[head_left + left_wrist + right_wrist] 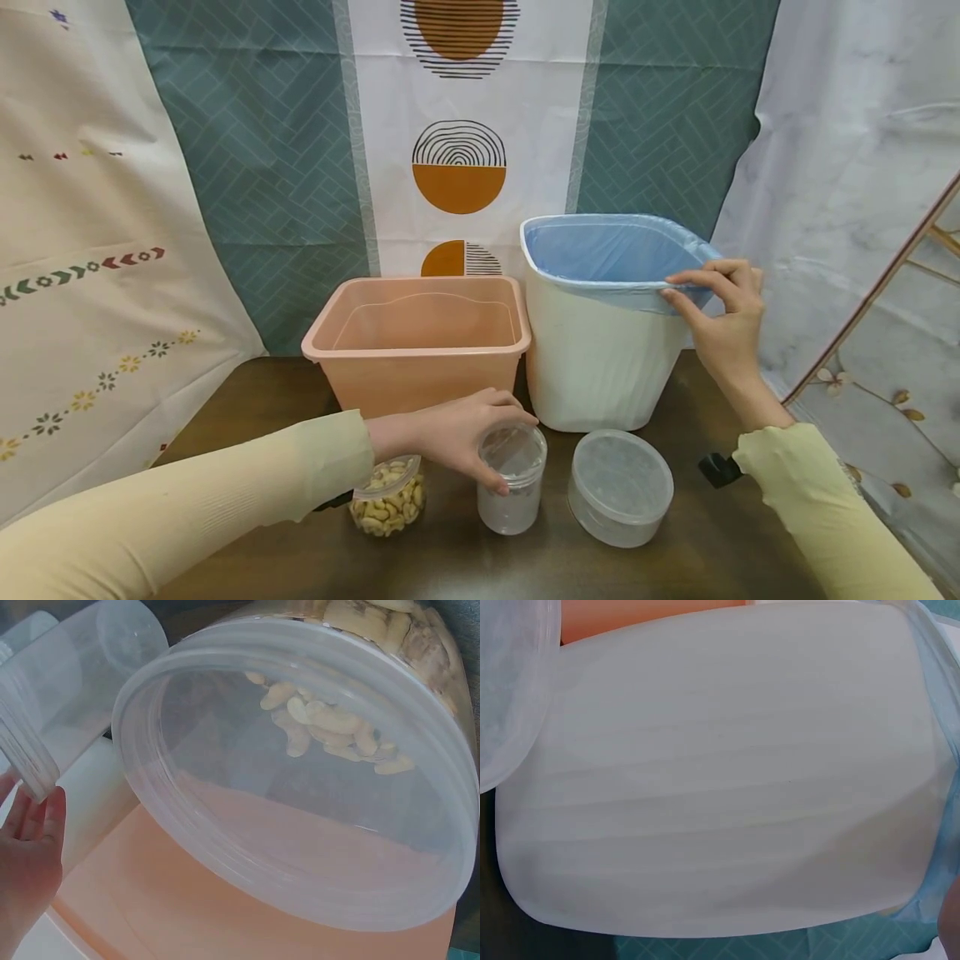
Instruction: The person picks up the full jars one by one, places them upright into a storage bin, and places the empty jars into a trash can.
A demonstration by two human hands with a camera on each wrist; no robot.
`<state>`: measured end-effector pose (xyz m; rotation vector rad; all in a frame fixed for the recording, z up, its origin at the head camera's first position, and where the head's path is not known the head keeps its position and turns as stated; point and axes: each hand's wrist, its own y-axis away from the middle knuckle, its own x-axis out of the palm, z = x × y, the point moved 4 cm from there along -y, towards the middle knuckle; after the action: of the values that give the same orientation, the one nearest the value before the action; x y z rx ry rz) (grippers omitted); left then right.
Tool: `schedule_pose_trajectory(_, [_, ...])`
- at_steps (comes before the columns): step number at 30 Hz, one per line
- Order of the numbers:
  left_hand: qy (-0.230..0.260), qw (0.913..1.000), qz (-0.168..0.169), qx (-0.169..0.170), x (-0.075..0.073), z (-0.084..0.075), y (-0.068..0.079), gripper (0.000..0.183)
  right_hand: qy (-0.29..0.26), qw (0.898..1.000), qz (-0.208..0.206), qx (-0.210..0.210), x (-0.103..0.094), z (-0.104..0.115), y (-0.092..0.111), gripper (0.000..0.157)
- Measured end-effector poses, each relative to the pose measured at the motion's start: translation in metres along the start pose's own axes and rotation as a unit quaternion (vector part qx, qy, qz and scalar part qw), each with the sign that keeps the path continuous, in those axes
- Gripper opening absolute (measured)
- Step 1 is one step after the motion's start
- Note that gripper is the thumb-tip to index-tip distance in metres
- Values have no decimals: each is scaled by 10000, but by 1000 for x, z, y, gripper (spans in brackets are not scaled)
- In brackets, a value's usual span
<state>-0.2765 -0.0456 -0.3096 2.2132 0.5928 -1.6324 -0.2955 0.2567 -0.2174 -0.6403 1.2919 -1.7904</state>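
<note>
My left hand [463, 435] holds a clear plastic jar [510, 507] round its top, fingers on the far side and thumb at the front. In the left wrist view the fingertips touch the jar's rim end. With thumb and forefinger, my right hand [726, 312] pinches the edge of a blue bin liner [600, 250]. The liner is folded over the rim of a white trash bin [592, 358]. In the right wrist view the bin's side fills most of the picture, and only a sliver of the hand shows at the right edge.
A lidded jar of cashews [387, 507] stands under my left wrist. A wide, low clear container [622, 492] sits right of the held jar, before the bin. Behind is a peach plastic tub [412, 375], next to the bin, on the dark wooden table [232, 408].
</note>
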Motion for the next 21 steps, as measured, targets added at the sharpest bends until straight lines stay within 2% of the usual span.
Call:
schedule_pose_trajectory(11, [-67, 9999, 100, -24, -1, -2, 1, 79, -32, 10000, 21, -23, 4, 2, 1, 20])
schedule_pose_trajectory(21, [-15, 9998, 204, 20, -16, -4, 1, 78, -80, 9999, 42, 54, 3, 2, 1, 19])
